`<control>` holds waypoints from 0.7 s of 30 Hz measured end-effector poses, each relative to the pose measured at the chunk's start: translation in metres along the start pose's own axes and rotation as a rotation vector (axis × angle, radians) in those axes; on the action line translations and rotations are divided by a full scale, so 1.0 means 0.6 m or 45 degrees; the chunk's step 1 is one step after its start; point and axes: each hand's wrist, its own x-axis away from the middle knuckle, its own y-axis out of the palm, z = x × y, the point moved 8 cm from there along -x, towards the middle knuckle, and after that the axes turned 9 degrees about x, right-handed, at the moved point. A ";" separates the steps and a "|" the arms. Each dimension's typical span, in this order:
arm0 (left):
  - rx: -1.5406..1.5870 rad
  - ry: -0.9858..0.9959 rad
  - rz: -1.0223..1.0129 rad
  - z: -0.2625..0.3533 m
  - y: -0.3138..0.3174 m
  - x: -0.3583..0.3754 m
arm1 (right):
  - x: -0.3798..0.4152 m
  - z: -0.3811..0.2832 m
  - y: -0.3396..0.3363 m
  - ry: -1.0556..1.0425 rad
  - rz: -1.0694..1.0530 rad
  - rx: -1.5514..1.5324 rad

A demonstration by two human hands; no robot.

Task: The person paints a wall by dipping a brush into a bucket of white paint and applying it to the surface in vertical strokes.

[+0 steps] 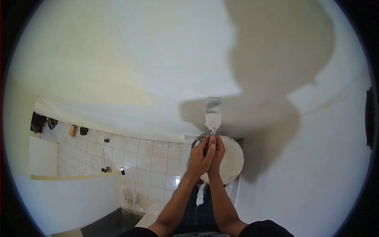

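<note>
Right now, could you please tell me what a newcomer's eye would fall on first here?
Probably the big dark shadow spread over the pale wall, above and right of centre. Next, the broad scraper near the middle, blade upward, held between the left hand and right hand. Just beyond the right hand sits a round, whitish disc.

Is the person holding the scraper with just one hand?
No, the left hand and the right hand meet around the lower end of the scraper.
</note>
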 end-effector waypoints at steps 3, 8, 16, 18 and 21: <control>-0.015 -0.159 0.011 -0.043 0.025 -0.011 | -0.019 0.059 -0.025 0.045 -0.031 -0.029; -0.113 -0.394 0.080 -0.148 0.032 -0.021 | -0.048 0.176 -0.037 0.132 -0.008 0.014; -0.498 -0.755 0.065 -0.233 0.032 -0.043 | -0.067 0.305 -0.044 0.594 -0.002 -0.113; -0.449 -0.742 0.101 -0.239 0.034 -0.054 | -0.082 0.310 -0.047 0.598 -0.014 -0.110; -0.469 -0.815 0.116 -0.251 0.036 -0.055 | -0.087 0.300 -0.054 0.592 -0.058 -0.031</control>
